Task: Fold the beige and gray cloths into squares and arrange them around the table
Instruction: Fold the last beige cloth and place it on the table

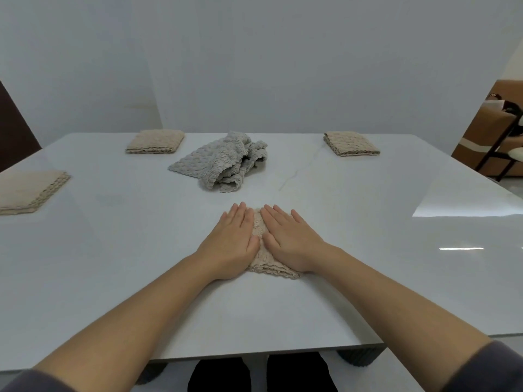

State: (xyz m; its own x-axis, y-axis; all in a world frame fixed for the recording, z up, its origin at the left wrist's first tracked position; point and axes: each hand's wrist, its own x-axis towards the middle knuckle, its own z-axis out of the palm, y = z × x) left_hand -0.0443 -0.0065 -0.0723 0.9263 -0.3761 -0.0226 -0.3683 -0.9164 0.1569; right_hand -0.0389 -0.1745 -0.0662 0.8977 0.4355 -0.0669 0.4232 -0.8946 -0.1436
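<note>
A glossy white rectangular table [368,264] fills the view. At its middle lies a crumpled heap of gray textured cloths [223,162], unfolded. Three folded beige squares sit near the edges: one at the left edge [27,190], one at the far left [155,141], one at the far right [351,143]. Near the front, a folded beige textured cloth [261,256] lies under both hands: the left hand [232,244] and right hand [291,239] press flat on it, fingers straight, gripping nothing.
</note>
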